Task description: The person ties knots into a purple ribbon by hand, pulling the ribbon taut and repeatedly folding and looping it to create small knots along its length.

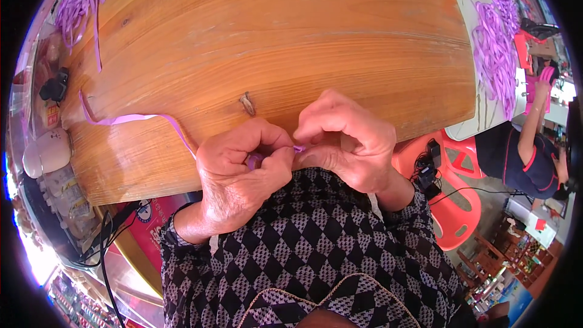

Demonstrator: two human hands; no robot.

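A purple ribbon (pixel 130 119) runs over the near left part of the wooden table (pixel 273 42) and up into my hands. My left hand (pixel 240 170) is closed, thumb and fingers pinching the ribbon, with a loop of it showing inside the curled fingers. Close beside it, my right hand (pixel 349 140) has its fingers bent and pinches a small knotted bit of the same ribbon between the two hands. Part of that bit is hidden by the fingertips. Both hands are just above the table's near edge.
Bundles of purple ribbon lie at the far left (pixel 85 0) and on a white surface at the right (pixel 495 48). An orange plastic chair (pixel 446 206) with a black adapter on it stands at the right. Another person (pixel 525 158) is beyond it. Black cables (pixel 106 249) hang at the left.
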